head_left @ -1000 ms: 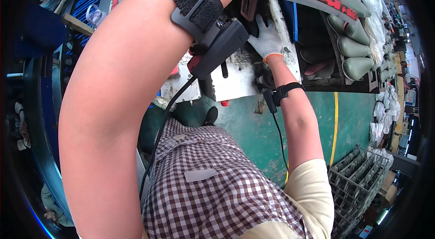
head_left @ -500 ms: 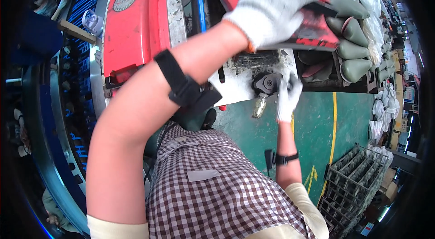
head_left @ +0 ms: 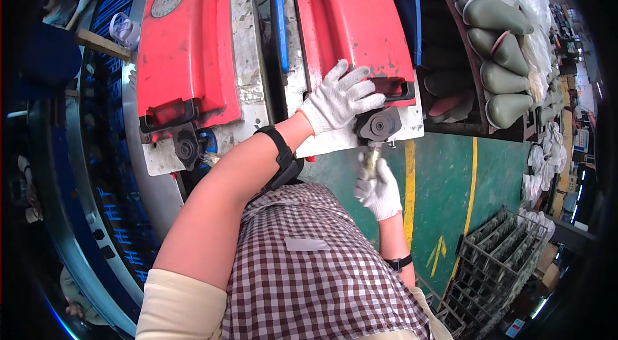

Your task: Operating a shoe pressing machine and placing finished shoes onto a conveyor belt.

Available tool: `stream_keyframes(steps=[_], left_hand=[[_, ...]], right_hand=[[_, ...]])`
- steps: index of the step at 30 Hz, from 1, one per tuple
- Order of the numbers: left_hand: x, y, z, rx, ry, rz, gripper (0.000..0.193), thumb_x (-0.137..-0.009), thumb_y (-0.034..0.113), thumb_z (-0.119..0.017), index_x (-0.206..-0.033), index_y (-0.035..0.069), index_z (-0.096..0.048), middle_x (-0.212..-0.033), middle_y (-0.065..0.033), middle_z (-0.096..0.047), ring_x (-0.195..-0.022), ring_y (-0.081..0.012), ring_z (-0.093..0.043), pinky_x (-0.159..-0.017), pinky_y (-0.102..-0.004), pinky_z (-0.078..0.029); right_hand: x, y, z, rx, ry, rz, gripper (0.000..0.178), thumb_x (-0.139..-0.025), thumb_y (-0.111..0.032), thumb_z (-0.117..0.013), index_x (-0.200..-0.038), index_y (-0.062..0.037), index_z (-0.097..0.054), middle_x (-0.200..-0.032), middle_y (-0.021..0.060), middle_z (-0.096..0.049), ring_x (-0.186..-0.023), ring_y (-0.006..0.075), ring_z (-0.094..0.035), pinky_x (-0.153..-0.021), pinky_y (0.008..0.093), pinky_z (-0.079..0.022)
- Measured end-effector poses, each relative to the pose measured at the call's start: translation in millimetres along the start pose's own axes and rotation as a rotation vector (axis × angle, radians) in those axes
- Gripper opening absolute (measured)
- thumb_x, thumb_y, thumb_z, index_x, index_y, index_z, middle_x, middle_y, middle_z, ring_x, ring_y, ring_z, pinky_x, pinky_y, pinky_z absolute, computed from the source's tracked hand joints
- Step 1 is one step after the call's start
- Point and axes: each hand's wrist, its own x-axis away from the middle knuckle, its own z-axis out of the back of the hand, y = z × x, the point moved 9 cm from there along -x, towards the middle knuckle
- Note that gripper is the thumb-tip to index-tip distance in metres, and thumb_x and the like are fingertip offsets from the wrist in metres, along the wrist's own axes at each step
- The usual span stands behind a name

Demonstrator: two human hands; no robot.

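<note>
A red machine cover (head_left: 367,24) with a round label lies down on its pale, worn metal base. My left hand (head_left: 341,96), in a whitish knit glove, rests at the cover's near edge with its fingers spread, beside the black handle recess. A round black latch (head_left: 378,124) sits at the front of the base. From it a worn, yellowish lever handle (head_left: 371,158) points toward me. My right hand (head_left: 380,192), gloved too, is closed round this handle. The palm side of that grip is partly hidden.
A second red-covered machine (head_left: 183,50) stands to the left with a similar black latch (head_left: 187,147). Olive-green boot-shaped pieces (head_left: 499,15) fill a rack at the right. A wire rack cart (head_left: 496,263) stands on the green floor (head_left: 328,176) with yellow lines.
The red cover has come down from its raised, tilted position. My left hand has let go of its edge and moved lower. My right hand has moved nearer me and gripped the lever handle.
</note>
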Motion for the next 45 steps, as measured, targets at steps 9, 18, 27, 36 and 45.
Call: stream_keyframes(steps=[9,18,27,36,45], left_hand=[[-2.1,-0.1,16.1,0.047,-0.073,0.060,0.041,-0.081,0.022,-0.066,-0.122,0.023,-0.063,-0.116,-0.0054,-0.063,-0.121,-0.0309,-0.061,-0.105,-0.0561,-0.045],[101.2,-72.4,227.3,0.008,-0.103,0.672,0.025,-0.078,0.006,-0.069,-0.102,0.003,-0.073,-0.096,-0.0147,-0.072,-0.091,-0.0347,-0.069,-0.083,-0.0468,-0.056],[189.8,-131.6,256.2,-0.212,-0.647,0.981,0.055,-0.086,0.062,-0.066,-0.085,0.007,-0.075,-0.080,-0.0161,-0.072,-0.078,-0.0351,-0.072,-0.073,-0.0482,-0.055],[203.9,-145.5,241.6,0.021,-0.864,1.180,0.051,-0.071,0.051,-0.073,-0.097,0.008,-0.082,-0.096,-0.0177,-0.078,-0.094,-0.0335,-0.076,-0.086,-0.0452,-0.059],[196.7,-142.5,241.0,-0.053,-0.834,1.153,0.025,-0.071,0.022,-0.070,-0.089,0.011,-0.082,-0.089,-0.0140,-0.078,-0.086,-0.0319,-0.077,-0.075,-0.0441,-0.059]], right_hand=[[-5.1,-110.9,17.3,-0.026,0.482,0.575,0.033,-0.105,-0.044,-0.060,-0.089,-0.0155,-0.060,-0.066,-0.0037,-0.052,-0.051,0.0130,-0.045,-0.050,0.0296,-0.038],[-39.8,28.9,-83.3,1.113,0.093,0.178,0.015,-0.107,-0.022,-0.056,-0.112,-0.0080,-0.058,-0.087,0.0066,-0.064,-0.068,0.0171,-0.061,-0.063,0.0311,-0.051],[-167.6,231.9,-208.9,1.978,-0.504,-0.064,0.050,-0.095,-0.037,-0.073,-0.127,-0.0012,-0.062,-0.115,0.0139,-0.070,-0.108,0.0265,-0.067,-0.097,0.0387,-0.052],[-186.3,258.5,-194.0,1.782,-0.607,0.112,0.043,-0.097,-0.007,-0.066,-0.138,0.0036,-0.057,-0.131,0.0091,-0.067,-0.121,0.0189,-0.062,-0.107,0.0342,-0.047],[-182.5,247.2,-192.6,1.777,-0.448,0.085,0.025,-0.094,-0.007,-0.069,-0.117,0.0024,-0.066,-0.106,0.0083,-0.072,-0.095,0.0150,-0.065,-0.089,0.0322,-0.052]])
